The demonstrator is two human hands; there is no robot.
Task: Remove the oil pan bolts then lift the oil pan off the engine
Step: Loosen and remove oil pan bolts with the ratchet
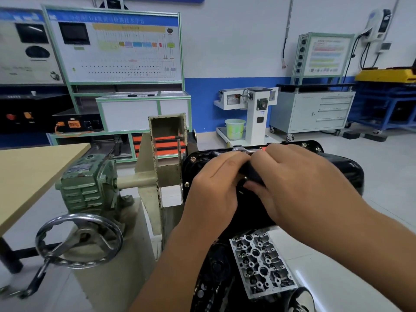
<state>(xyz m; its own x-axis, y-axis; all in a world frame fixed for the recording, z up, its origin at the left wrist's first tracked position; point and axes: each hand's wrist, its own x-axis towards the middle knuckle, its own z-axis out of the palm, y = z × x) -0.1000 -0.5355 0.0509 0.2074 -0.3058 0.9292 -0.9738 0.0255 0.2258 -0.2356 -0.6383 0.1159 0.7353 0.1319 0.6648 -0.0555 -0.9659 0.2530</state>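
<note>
bolt removal step: both hands, left hand and right hand, clamped on ratchet wrench over oil pan; flange bolts still in, next keep loosening.

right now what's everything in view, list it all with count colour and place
oil pan: one, black, on the engine at centre
oil pan bolts: several visible, silver, along the pan's rim
ratchet: one, chrome with a black handle, over the pan, under both hands
handwheel: one, chrome, lower left on the stand
gearbox: one, green, left of the pan
table: one, tan, far left
bucket: one, pale green, on the floor behind
cabinet: one, grey, right rear
left hand: on the ratchet
right hand: grips the ratchet handle
</note>
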